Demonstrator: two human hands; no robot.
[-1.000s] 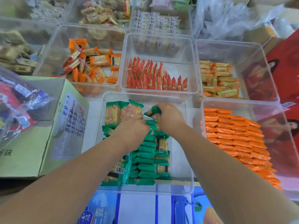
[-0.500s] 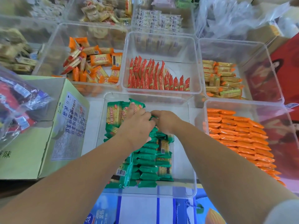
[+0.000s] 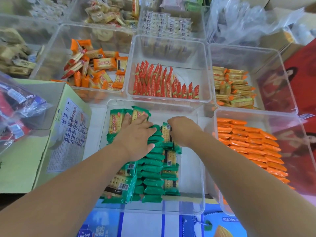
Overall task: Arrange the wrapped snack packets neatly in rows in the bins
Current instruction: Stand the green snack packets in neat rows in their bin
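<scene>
Left grip (image 3: 136, 136): released and flat. Its straight fingers press down on the green foil-wrapped cracker packets (image 3: 153, 161) at the far end of the rows, and it holds nothing.
Right grip (image 3: 181, 130): knuckles up, fingers tucked under and out of sight, hard against one upright packet. I cannot tell whether it pinches that packet or only nudges it.
Where the packets are: all inside the near clear plastic bin (image 3: 188, 208), filling its left and middle. The right side of its floor is bare.
Handling: they look light, with slick, crinkly wrap. The crackers inside are probably stiff but brittle, so squeezing or bending would likely snap them.
Where to take hold: I'd say across the two broad faces near the middle, or push flat-handed against a whole stack. The crimped ends look too floppy to hold by.
Pointing and long axis: the rows run from near to far. The middle row is shingled, showing mostly its crimped green ends. The two packets at the far left lean face-up, with their long axes running near to far.
Around: the bin to the right holds tidy rows of orange wrapped packets (image 3: 248, 142). A pale green cardboard box (image 3: 25, 159) sits to the left on the tabletop.
</scene>
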